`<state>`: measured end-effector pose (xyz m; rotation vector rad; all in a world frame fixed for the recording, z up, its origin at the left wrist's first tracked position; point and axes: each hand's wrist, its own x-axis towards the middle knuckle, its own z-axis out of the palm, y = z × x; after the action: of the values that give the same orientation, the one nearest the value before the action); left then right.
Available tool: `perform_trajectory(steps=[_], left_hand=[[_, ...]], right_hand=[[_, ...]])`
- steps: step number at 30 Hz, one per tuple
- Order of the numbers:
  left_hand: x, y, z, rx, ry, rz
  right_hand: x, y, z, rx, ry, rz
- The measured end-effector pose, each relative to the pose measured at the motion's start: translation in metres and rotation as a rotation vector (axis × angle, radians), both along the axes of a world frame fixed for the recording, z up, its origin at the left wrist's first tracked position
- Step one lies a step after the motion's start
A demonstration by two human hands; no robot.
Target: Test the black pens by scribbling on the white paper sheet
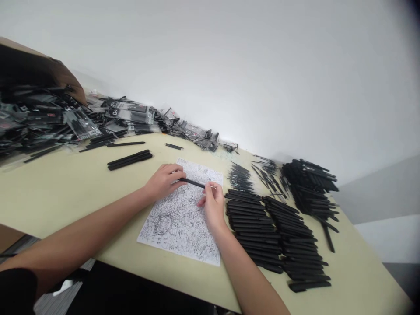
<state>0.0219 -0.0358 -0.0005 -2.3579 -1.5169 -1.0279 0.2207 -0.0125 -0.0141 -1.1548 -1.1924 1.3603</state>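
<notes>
Holding a pen (192, 183) level between them, both hands hover just above a scribbled paper (179, 227) near the middle of the desk (65, 192). The left hand (166, 179) has its fingers curled and pinches the pen's left end between thumb and fingertips. The right hand (213, 203) pinches the right end the same way, its other fingers bent under and its heel close to the paper's right edge. Whether that heel touches the sheet cannot be told. Just right of the paper lie two neat rows (272, 236) of black pens, side by side, running from far to near. Beyond them sits a loose heap (310, 181) of more pens, with thin refills (239, 175) spread to its left. A pair (129, 159) of pens lies apart on the left of the desk. Far left, packets (82, 118) spill along the wall from a box (49, 65).
</notes>
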Motion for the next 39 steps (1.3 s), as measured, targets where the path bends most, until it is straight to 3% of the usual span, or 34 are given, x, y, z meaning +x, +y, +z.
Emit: perform_trajectory(steps=[5, 12, 19, 31, 39], left_hand=[[0.002, -0.002, 0.000, 0.003, 0.036, 0.002], [-0.004, -0.001, -0.002, -0.084, 0.076, 0.045], [-0.009, -0.001, -0.002, -0.223, 0.079, 0.035], [-0.005, -0.007, 0.006, -0.279, 0.067, 0.025], [-0.013, -0.010, 0.008, -0.326, -0.042, -0.006]], right_hand=[[-0.002, 0.001, -0.006, 0.014, 0.061, -0.009], [0.000, -0.001, -0.012, 0.092, -0.034, -0.019], [0.001, -0.003, -0.009, 0.141, -0.087, 0.012], [-0.001, -0.008, -0.003, 0.173, -0.090, 0.028], [-0.001, -0.008, -0.002, 0.140, -0.128, -0.010]])
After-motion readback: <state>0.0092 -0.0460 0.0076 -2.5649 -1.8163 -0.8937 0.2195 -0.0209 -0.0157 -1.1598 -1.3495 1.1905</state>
